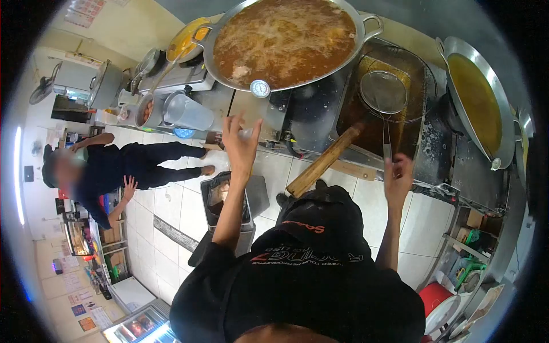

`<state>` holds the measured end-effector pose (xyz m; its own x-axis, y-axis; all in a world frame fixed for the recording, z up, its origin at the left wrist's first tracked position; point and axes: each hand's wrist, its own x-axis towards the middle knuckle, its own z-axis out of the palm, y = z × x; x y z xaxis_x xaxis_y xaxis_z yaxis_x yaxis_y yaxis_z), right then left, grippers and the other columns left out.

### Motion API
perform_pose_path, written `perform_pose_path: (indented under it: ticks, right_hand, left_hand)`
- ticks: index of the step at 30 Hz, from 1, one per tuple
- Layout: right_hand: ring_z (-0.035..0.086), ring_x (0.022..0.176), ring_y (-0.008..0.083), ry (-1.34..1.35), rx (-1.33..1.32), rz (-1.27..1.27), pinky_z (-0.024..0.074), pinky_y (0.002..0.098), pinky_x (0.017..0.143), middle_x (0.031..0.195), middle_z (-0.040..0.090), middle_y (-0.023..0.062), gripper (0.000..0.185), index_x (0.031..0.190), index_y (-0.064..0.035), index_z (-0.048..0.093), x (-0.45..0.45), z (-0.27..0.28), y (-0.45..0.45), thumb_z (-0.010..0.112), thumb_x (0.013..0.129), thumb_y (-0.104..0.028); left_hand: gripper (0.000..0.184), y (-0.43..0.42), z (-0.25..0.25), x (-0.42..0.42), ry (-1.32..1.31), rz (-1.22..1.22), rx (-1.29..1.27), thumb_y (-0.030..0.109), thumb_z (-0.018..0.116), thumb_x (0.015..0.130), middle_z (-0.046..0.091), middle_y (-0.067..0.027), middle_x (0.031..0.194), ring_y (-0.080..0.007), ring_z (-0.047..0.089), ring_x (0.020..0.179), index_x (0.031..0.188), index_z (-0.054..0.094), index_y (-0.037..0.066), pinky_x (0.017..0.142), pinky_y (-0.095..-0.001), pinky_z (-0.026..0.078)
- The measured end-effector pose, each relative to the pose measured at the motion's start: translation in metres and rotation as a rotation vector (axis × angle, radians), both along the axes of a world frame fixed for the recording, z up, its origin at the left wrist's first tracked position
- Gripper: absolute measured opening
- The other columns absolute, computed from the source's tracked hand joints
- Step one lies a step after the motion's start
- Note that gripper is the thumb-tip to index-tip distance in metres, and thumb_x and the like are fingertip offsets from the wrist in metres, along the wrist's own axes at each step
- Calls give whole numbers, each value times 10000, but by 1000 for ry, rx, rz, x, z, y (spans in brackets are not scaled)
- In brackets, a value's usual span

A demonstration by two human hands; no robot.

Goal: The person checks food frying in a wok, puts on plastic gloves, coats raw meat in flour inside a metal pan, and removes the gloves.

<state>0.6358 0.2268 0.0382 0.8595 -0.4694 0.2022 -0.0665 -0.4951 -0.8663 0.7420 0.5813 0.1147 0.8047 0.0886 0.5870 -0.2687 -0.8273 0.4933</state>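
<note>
My left hand [241, 143] is raised in front of the large wok [361, 35], its fingers apart and nothing held. The wok is full of bubbling brown oil [286, 37], with a pale piece of food [241, 71] near its front rim. A round dial thermometer [260, 88] is fixed on that rim. Low on the right, my right hand [398, 178] has loosely bent fingers beside the handle end of a mesh strainer [384, 92]. Whether it touches the handle I cannot tell. The strainer rests over an oily rectangular tray [366, 128]. A thick wooden handle [323, 162] sticks out from the tray toward me.
Another wok of yellowish oil [477, 91] stands at right. Left of the big wok are a yellow-coated pan [187, 41], a clear jug [189, 111] and a pot of eggs [147, 111]. A lined bin [251, 197] stands on the floor. Another person [114, 171] stands at left.
</note>
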Motion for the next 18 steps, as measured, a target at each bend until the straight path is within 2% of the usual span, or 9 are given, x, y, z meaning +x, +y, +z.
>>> perform_pose_path:
  ticks: [1, 2, 4, 7, 8, 11, 13, 17, 18]
  right_hand:
    - [517, 602, 95, 34, 153, 168, 404, 235, 532, 721, 540, 59, 228, 949, -25, 558, -7, 0, 8, 665, 813, -174]
    - [492, 548, 64, 85, -5, 289, 378, 205, 501, 606, 511, 23, 118, 850, -40, 567, -14, 1, 21, 654, 811, -110]
    - [522, 483, 147, 221, -24, 584, 406, 273, 485, 543, 513, 44, 177, 800, -61, 563, -25, -11, 48, 686, 786, -188]
    - [483, 530, 156, 670, -183, 706, 399, 290, 505, 660, 524, 52, 481, 1056, -44, 512, -48, -57, 78, 724, 746, -344]
    - [572, 680, 186, 923, -83, 663, 457, 296, 619, 785, 587, 75, 680, 1178, -51, 459, -47, -78, 75, 735, 700, -449]
    - [588, 893, 208, 859, -4, 615, 455, 300, 786, 950, 612, 111, 774, 1233, -46, 473, -48, -148, 53, 713, 678, -531]
    - [410, 1216, 326, 1200, 83, 942, 354, 377, 996, 1299, 434, 193, 797, 1262, -31, 472, -36, -107, 63, 604, 729, -608]
    - [549, 995, 168, 960, 460, 1051, 415, 281, 886, 1025, 618, 83, 416, 1136, 0, 586, -40, -138, 60, 590, 849, -301]
    - [559, 949, 149, 981, 462, 923, 435, 265, 838, 1005, 620, 72, 417, 1097, -1, 602, -47, -162, 63, 608, 843, -333]
  left_hand:
    - [408, 4, -1, 3, 1, 10, -7, 147, 737, 715, 509, -136, 840, -265, 526, 721, 1085, 597, 43, 674, -348, 443]
    - [382, 8, -4, 9, 23, -4, -24, 133, 732, 714, 503, -121, 796, -251, 516, 703, 1062, 603, 42, 649, -347, 432]
    - [356, 15, -8, 18, 45, 12, -67, 119, 726, 712, 498, -105, 752, -236, 507, 685, 1040, 609, 41, 625, -346, 421]
    - [298, 10, 2, 17, -13, -45, -152, 106, 706, 720, 487, -93, 706, -237, 506, 641, 1000, 627, 44, 572, -345, 400]
    - [298, 10, -1, 6, -20, -33, -171, 106, 706, 720, 487, -93, 706, -237, 506, 641, 1000, 627, 44, 572, -345, 400]
    - [257, 15, -18, -38, 34, 13, -224, 93, 694, 727, 502, -81, 688, -228, 509, 614, 971, 632, 44, 573, -330, 410]
    - [250, 25, -49, -76, 120, 51, -321, 82, 695, 724, 524, -79, 699, -211, 510, 607, 963, 632, 47, 577, -304, 419]
    - [246, 68, -124, -161, 297, 187, -522, 59, 698, 733, 529, -59, 701, -131, 504, 624, 971, 634, 49, 569, -259, 430]
    - [244, 81, -129, -180, 316, 249, -541, 53, 697, 738, 517, -47, 688, -110, 496, 632, 974, 632, 45, 566, -250, 429]
